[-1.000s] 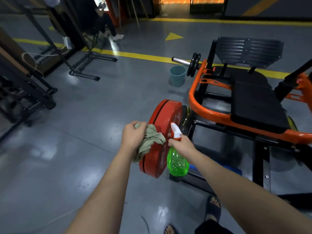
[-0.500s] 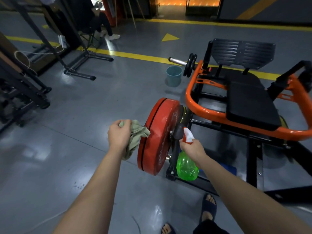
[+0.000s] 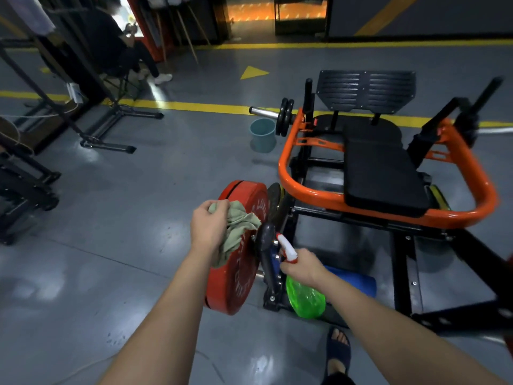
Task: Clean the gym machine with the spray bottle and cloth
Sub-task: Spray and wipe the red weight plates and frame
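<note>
The gym machine has an orange frame (image 3: 308, 194), a black seat pad (image 3: 384, 176) and a red weight plate (image 3: 238, 276) on its near side. My left hand (image 3: 208, 225) grips a bunched pale green cloth (image 3: 236, 226) that lies against the upper face of the red plate. My right hand (image 3: 301, 266) holds a green spray bottle (image 3: 305, 298) by its neck; its white and red nozzle (image 3: 286, 245) points toward the black post beside the plate.
A teal bucket (image 3: 262, 134) stands on the floor beyond the machine, near a bar end with black plates (image 3: 286, 116). Dark racks (image 3: 25, 173) and a stand (image 3: 111, 145) fill the left side. A seated person (image 3: 130, 54) is at the back. My sandalled foot (image 3: 337, 348) is below.
My left hand brought the cloth back against the red plate's face. My right hand with the bottle shifted right of the plate, toward the black post. The view moved closer.
</note>
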Demonstrator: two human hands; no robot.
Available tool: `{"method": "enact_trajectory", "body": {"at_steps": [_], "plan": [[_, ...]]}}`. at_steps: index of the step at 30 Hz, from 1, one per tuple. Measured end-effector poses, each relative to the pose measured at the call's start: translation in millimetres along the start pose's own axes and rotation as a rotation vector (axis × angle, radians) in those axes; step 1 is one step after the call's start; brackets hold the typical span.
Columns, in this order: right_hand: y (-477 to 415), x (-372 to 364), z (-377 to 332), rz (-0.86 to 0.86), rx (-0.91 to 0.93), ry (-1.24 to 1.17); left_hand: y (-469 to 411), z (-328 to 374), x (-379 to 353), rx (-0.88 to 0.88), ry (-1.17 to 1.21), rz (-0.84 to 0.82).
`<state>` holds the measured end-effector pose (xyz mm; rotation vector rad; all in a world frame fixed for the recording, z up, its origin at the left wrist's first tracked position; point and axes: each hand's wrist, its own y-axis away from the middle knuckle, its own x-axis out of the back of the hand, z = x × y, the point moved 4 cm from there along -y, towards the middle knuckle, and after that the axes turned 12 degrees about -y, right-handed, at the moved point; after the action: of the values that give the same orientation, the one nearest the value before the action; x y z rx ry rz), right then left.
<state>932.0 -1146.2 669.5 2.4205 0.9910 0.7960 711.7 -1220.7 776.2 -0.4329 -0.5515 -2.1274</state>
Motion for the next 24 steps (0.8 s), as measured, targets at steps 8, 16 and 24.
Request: {"method": "enact_trajectory", "body": {"at_steps": [8,16,24], "plan": [[-56,143,-9,0.46,0.064,-0.182,-12,59,-103,-0.051,0.039,-0.093],[-128,283,12,0.667,0.088,-0.388,-30,105,-220,-0.026,-0.03,-0.239],[-195,337,42,0.628,0.002,-0.273,-54,100,-266,0.056,-0.092,-0.249]]}}
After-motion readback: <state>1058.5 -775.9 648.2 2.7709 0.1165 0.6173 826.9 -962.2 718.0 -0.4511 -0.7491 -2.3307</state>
